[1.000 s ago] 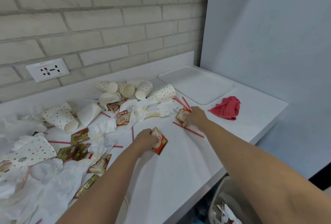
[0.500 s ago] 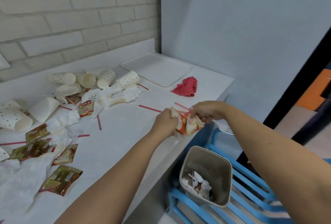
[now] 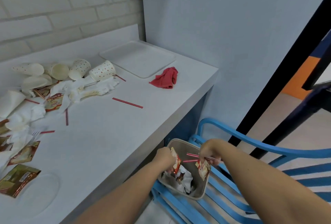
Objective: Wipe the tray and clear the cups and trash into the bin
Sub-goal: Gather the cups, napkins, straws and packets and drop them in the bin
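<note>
**Two sachets and straws held over the bin**

I have a sachet point(image 3: 176, 161) pinched in my left hand point(image 3: 163, 157), fingers curled round its upper edge. A second sachet point(image 3: 203, 169) dangles from my right hand point(image 3: 207, 149), which also grips a pair of straws point(image 3: 192, 155). All of it hangs just above the open bin point(image 3: 179, 140). The bin stands on a blue chair point(image 3: 250, 145) beside the counter point(image 3: 107, 134) and already holds crumpled paper.

The sachets look like empty foil packets. I judge them feather-light, limp and slick, so an edge pinch is enough and they should fall straight once my fingers open. The straws are thin and stiff, and likely to catch on the rim if they go in crosswise.

Back on the counter, the cups point(image 3: 103, 70) lie on their sides near the wall. They are paper, light and easily crushed, so I would take each by the rim or nest them. The napkins point(image 3: 100, 87) beside them are soft and can be bunched in a fist. A loose straw point(image 3: 127, 102) will roll, so it needs pinching from above. The tray point(image 3: 138, 57) sits in the far corner, with the red cloth point(image 3: 164, 78) just beside it.
</note>
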